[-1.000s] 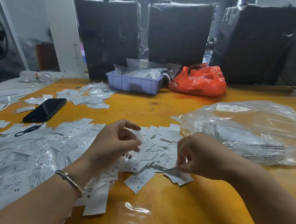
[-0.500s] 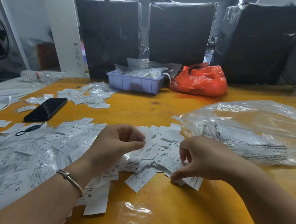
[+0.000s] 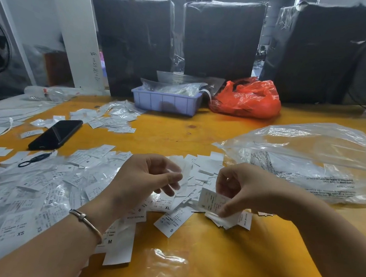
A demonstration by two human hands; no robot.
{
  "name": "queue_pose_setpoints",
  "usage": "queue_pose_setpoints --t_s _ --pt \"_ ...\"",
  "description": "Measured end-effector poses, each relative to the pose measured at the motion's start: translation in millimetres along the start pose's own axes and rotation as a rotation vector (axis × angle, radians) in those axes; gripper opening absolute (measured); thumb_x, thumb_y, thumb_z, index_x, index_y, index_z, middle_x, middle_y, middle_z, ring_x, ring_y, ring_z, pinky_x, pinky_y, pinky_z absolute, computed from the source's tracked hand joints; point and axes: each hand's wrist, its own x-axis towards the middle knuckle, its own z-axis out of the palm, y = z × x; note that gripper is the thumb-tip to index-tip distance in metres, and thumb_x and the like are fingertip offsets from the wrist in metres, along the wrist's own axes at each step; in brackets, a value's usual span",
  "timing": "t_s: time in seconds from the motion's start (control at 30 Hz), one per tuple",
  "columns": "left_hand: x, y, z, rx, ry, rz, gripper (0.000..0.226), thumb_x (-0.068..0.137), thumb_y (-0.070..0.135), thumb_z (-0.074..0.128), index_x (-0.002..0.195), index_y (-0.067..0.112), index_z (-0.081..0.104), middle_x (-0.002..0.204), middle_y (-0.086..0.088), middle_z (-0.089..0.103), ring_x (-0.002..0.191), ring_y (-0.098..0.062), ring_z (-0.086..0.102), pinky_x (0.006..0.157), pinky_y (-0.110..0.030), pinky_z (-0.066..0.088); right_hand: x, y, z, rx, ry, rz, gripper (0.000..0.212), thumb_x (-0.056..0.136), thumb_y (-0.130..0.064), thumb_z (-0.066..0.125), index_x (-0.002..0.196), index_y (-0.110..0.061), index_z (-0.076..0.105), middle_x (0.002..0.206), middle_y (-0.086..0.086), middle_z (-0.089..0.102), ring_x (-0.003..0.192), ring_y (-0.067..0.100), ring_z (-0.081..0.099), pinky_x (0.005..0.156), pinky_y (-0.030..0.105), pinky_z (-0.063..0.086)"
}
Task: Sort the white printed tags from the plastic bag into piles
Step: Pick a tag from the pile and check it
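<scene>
left hand (image 3: 144, 179) loosely curled, right hand (image 3: 247, 188) pinching

Tags (image 3: 37, 181) lie left of the plastic bag (image 3: 310, 160), tray (image 3: 165, 101) behind.

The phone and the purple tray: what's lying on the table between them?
In the head view, between the phone and the purple tray lies a small scatter of white tags and clear wrappers on the orange table.
</scene>
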Motion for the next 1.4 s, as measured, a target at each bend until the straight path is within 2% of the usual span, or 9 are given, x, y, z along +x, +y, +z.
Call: queue_pose_setpoints --t_s 0.07,0.2,0.27,0.4,0.5,0.83,0.97,1.17,1.4 --pt "0 1 0 -0.004 0.011 0.025 0.008 0.078 0.025 0.076 0.078 0.017 0.074 0.071 -0.006 0.075 0.06 -0.018 0.071 0.053 -0.017 0.049 -1 -1 -5 0.176 0.026 -0.031 0.02 0.067 -0.007 0.082 0.075 -0.017 0.066 0.073 -0.001 0.072 0.069 0.012 0.067 0.064 0.026 0.053" --pt "-2 4 2 0.009 0.0 0.092 0.018 0.071 0.03 0.076 0.076 0.013 0.074 0.07 -0.006 0.074 0.06 -0.017 0.069 0.057 -0.018 0.052 -2 -5 -10 0.461 0.316 -0.201 0.01 0.075 -0.007 0.072 0.07 -0.014 0.068 0.066 0.001 0.068 0.059 0.009 0.055 0.054 0.022 0.039" --pt "-3 5 3 0.032 -0.009 0.12 0.02 0.07 0.029 0.077 0.078 0.01 0.073 0.07 -0.006 0.073 0.06 -0.017 0.069 0.06 -0.021 0.055 -4 -8 -9 0.538 0.419 -0.289 0.009 0.08 -0.005 0.069 0.074 -0.01 0.065 0.07 0.004 0.071 0.06 0.014 0.059 0.053 0.023 0.041" --pt "-3 6 4 0.074 -0.025 0.154 0.021 0.071 0.026 0.078 0.079 0.007 0.073 0.069 -0.006 0.073 0.061 -0.017 0.069 0.06 -0.021 0.055 -9 -18 -1 0.526 0.455 -0.489 0.01 0.078 0.01 0.066 0.078 0.0 0.065 0.073 0.013 0.071 0.056 0.015 0.063 0.051 0.018 0.047" --pt "-3 6 5 0.095 -0.027 0.162 0.022 0.07 0.028 0.078 0.079 0.008 0.073 0.069 -0.005 0.073 0.061 -0.018 0.069 0.06 -0.022 0.056 -11 -22 4 0.405 0.511 -0.568 0.013 0.073 0.008 0.073 0.074 -0.004 0.069 0.067 0.009 0.069 0.054 0.007 0.059 0.051 0.017 0.047" --pt "-4 7 5 0.124 -0.029 0.185 0.026 0.069 0.034 0.076 0.08 0.011 0.073 0.07 -0.002 0.073 0.062 -0.016 0.069 0.06 -0.022 0.056 -10 -23 8 0.184 0.601 -0.529 0.011 0.072 0.001 0.076 0.072 -0.01 0.072 0.066 -0.001 0.069 0.058 0.005 0.061 0.049 0.015 0.047" --pt "-3 6 5 0.119 -0.034 0.195 0.021 0.071 0.029 0.077 0.079 0.01 0.073 0.07 -0.003 0.073 0.062 -0.015 0.069 0.059 -0.021 0.055 -10 -23 10 0.152 0.534 -0.485 0.011 0.071 0.0 0.074 0.071 -0.011 0.073 0.066 0.001 0.069 0.057 0.011 0.062 0.051 0.022 0.049" --pt "-4 5 7 0.15 -0.085 0.217 0.023 0.07 0.032 0.077 0.079 0.011 0.073 0.07 -0.002 0.073 0.061 -0.014 0.069 0.059 -0.021 0.056 -10 -23 8 0.208 0.476 -0.413 0.012 0.07 0.003 0.071 0.067 -0.01 0.072 0.059 0.006 0.068 0.049 0.008 0.057 0.046 0.028 0.048" --pt "-4 4 6 0.155 -0.073 0.205 0.022 0.07 0.032 0.077 0.077 0.011 0.073 0.068 -0.002 0.073 0.06 -0.015 0.069 0.059 -0.023 0.056 -8 -19 3 0.237 0.385 -0.276 0.011 0.071 0.002 0.068 0.066 -0.007 0.072 0.059 0.01 0.069 0.044 0.011 0.056 0.043 0.021 0.045"
